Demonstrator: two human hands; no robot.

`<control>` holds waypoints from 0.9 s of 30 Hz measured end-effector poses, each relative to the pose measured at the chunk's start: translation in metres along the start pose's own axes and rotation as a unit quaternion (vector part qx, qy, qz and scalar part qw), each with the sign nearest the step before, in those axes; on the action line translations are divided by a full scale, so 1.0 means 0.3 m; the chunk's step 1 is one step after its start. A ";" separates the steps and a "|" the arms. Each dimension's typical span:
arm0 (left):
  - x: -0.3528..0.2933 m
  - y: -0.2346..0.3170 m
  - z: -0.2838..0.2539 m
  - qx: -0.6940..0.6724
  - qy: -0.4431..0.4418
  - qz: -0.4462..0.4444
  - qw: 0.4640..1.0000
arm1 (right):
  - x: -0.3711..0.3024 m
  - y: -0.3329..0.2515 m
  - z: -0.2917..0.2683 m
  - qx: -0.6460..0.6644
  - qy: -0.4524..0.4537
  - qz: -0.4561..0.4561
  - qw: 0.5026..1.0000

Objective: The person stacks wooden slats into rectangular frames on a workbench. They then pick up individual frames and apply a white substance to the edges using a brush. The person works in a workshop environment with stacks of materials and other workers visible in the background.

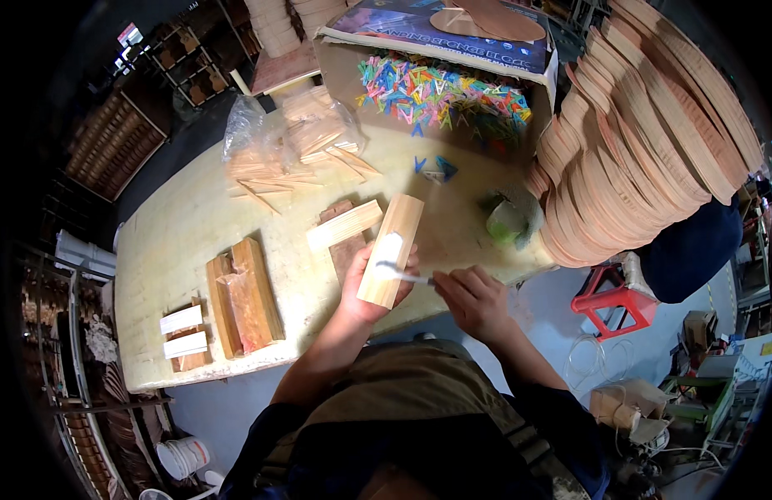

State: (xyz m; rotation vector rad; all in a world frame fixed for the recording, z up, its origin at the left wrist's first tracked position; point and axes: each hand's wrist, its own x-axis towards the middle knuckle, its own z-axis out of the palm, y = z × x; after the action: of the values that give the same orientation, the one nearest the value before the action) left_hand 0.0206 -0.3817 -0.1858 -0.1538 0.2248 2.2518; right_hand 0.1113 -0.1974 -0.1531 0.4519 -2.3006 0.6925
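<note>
My left hand (361, 292) is wrapped round a pale bundle of thin wooden strips (404, 218), tilted above the table's front edge. White paste, which looks like glue, lies in a patch on its upper face. In my right hand (476, 302) is a small brush (412, 277), its tip touching the pasted face. Just behind my left hand, another set of pale strips (346, 225) rests across a brown wooden block (345, 254). A grooved wooden block (251, 292) stands to the left, beside two short white-topped pieces (184, 344).
Bags of thin wooden strips (273, 171) lie at the back. A carton (436, 125) of coloured clips stands behind, with loose clips (436, 171) before it. A greenish pot (511, 218) and tall stacks of curved wooden panels (644, 142) are right. A red stool (615, 302) stands beyond the table (177, 250).
</note>
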 end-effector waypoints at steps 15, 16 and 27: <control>-0.106 0.054 -0.022 0.015 -0.054 -0.038 0.998 | 0.057 0.116 0.039 0.143 -0.015 0.167 0.975; -0.108 0.049 -0.029 0.019 -0.048 -0.039 0.998 | 0.056 0.147 0.057 0.139 0.019 0.202 0.969; -0.138 0.058 -0.018 0.051 -0.025 -0.032 0.998 | 0.070 0.110 0.006 -0.044 0.152 0.114 0.981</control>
State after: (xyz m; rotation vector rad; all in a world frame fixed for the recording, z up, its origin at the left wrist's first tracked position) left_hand 0.0335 -0.4248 -0.1814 -0.0493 0.3031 2.1717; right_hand 0.0793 -0.1747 -0.1512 0.0353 -2.0979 0.7116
